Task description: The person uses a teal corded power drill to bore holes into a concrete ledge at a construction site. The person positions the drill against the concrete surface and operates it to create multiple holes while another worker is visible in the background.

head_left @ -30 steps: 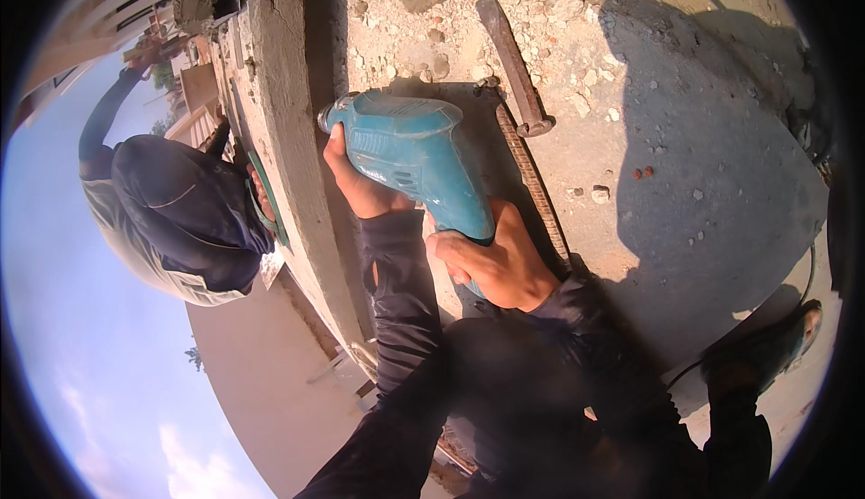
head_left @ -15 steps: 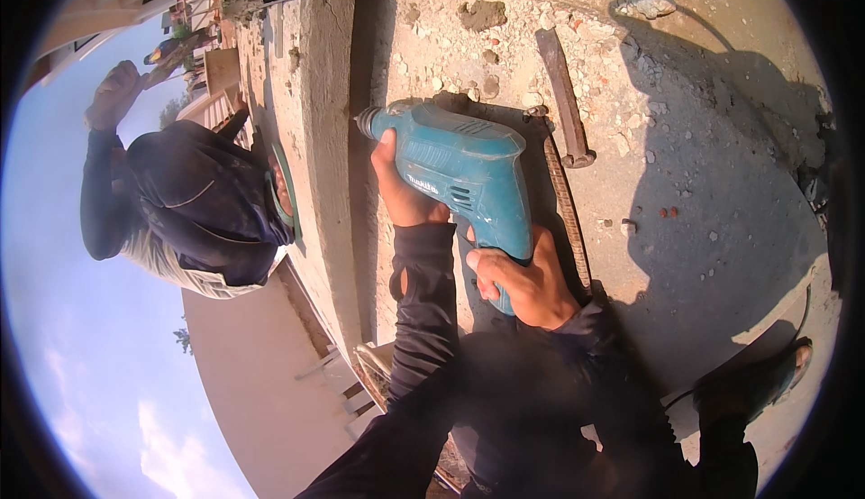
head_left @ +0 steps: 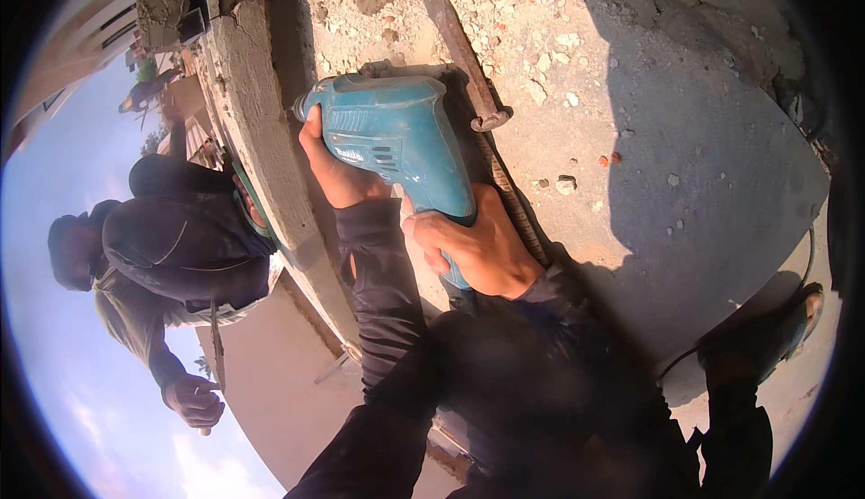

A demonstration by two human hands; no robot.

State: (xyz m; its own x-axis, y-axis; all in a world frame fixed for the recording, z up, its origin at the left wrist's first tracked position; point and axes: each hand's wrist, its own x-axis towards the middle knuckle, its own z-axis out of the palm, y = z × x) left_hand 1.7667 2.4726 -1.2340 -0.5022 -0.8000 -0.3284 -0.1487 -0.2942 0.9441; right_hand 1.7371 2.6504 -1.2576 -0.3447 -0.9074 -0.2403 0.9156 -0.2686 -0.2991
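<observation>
I hold a teal power drill point(head_left: 396, 129) on its side, chuck toward the left. My left hand point(head_left: 338, 170) is closed around the underside of its front body, thumb near the chuck. My right hand point(head_left: 478, 242) grips the handle, fingers curled around it; the trigger is hidden. The drill's tip lies beside a long, rough concrete ledge point(head_left: 270, 147); I cannot tell whether it touches. Just past the drill lies a rusty metal chisel-like bar point(head_left: 464, 57) with a flattened head. A ribbed steel rod point(head_left: 509, 192) runs behind my right hand.
Crumbled concrete point(head_left: 532, 48) is scattered over the rough slab point(head_left: 712, 165). Beyond the ledge, a co-worker point(head_left: 185, 247) in dark clothing bends over, one hand point(head_left: 194, 400) holding a thin tool. A black cable point(head_left: 680, 361) runs near a sandalled foot point(head_left: 793, 328) at lower right.
My view has shifted, so the drill, hands, ledge and bar all sit further left. My grip is unchanged. The co-worker's raised hand is no longer up, and a hand now shows lower down.
</observation>
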